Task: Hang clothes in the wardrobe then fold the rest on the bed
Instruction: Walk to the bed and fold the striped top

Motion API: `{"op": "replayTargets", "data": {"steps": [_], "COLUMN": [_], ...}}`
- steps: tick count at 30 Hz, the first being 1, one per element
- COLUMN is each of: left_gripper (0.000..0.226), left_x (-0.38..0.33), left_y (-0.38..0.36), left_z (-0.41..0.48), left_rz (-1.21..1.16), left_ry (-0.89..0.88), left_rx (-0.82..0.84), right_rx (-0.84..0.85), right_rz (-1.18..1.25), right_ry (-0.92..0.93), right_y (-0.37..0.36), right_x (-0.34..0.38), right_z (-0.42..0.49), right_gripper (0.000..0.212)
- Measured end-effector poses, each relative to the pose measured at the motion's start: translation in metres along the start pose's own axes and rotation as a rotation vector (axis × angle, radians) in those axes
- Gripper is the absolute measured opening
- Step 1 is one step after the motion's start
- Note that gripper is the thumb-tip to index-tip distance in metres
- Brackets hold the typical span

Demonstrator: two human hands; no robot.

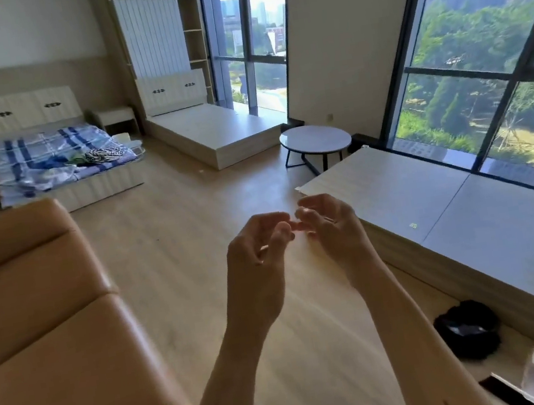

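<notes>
Clothes [92, 157] lie heaped on the bed [100, 189], far ahead and left of the hands, probably dumped there for sorting. The left hand [258, 248] and right hand [328, 227] are loosely curled, fingertips nearly meeting, with nothing visibly held.

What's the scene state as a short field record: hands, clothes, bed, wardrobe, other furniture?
left hand: raised in front, fingers loosely curled, nothing visible in it
right hand: raised alike, fingertips close to the left hand's
clothes: loose pile on the bed's near end, not folded
bed: blue plaid sheet, far left of the room
wardrobe: not in view
other: bare bed frame, round table, tan sofa at near left
</notes>
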State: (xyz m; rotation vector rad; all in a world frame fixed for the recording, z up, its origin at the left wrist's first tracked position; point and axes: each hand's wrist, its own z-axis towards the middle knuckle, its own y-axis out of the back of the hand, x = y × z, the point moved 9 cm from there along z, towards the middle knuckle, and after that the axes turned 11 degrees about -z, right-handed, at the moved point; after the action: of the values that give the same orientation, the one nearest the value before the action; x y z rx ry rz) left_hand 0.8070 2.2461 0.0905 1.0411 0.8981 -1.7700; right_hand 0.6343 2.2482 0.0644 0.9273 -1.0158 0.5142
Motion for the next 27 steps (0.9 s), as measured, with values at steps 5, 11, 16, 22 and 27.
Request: {"op": "replayTargets", "data": {"steps": [5, 11, 16, 22, 27], "left_gripper": [0.021, 0.019, 0.020, 0.023, 0.026], "left_x": [0.030, 0.074, 0.101, 0.124, 0.162], "left_y": [0.031, 0.061, 0.080, 0.108, 0.151], "left_z": [0.090, 0.190, 0.278, 0.365, 0.435], "left_rz": [0.077, 0.148, 0.173, 0.178, 0.191], "left_ry": [-0.036, -0.093, -0.110, -0.116, -0.093], "left_rx": [-0.140, -0.287, -0.423, -0.531, -0.590], "right_rx": [0.156, 0.336, 0.486, 0.599, 0.656], "right_rz": [0.036, 0.085, 0.096, 0.102, 0.121], "right_ry": [0.067, 0.139, 0.191, 0.272, 0.268], "right_y": [-0.065, -0.143, -0.202, -0.272, -0.340], "right_x": [0.013, 0.011, 0.018, 0.032, 0.031], "right_z": [0.109, 0.229, 0.327, 0.424, 0.495], "right_gripper": [0.014, 0.016, 0.020, 0.014, 0.015]}}
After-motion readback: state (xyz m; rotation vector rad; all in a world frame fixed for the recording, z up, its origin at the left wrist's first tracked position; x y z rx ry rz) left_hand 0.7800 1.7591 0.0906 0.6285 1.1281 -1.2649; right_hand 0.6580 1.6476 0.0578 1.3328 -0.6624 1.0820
